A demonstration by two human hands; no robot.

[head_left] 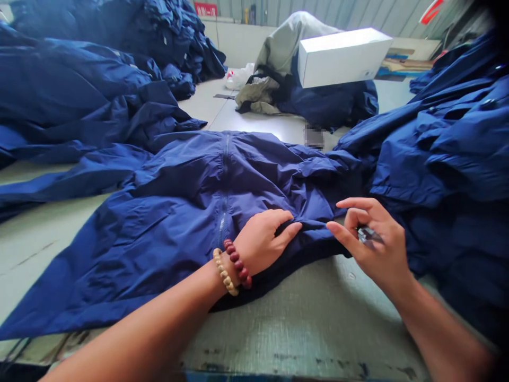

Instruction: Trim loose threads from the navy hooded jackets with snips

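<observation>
A navy blue zip jacket (170, 212) lies spread out on the table, its front zipper (223, 212) running down the middle. My left hand (266, 233), with two bead bracelets at the wrist, pinches a fold of the jacket near its lower right edge. Just right of that fold is my right hand (377, 244), thumb and index finger stretched apart toward the cloth. Its other fingers curl around a small shiny metal tool (369, 236), which looks like thread snips but is mostly hidden in the palm.
Piles of navy garments rise at the left (71, 79) and right (449, 143). Behind the jacket, a white box (344, 55) rests on a heap of dark and grey cloth (330, 101). A white plastic bag (240, 77) lies beside it. The worn table edge (302, 366) runs along the front.
</observation>
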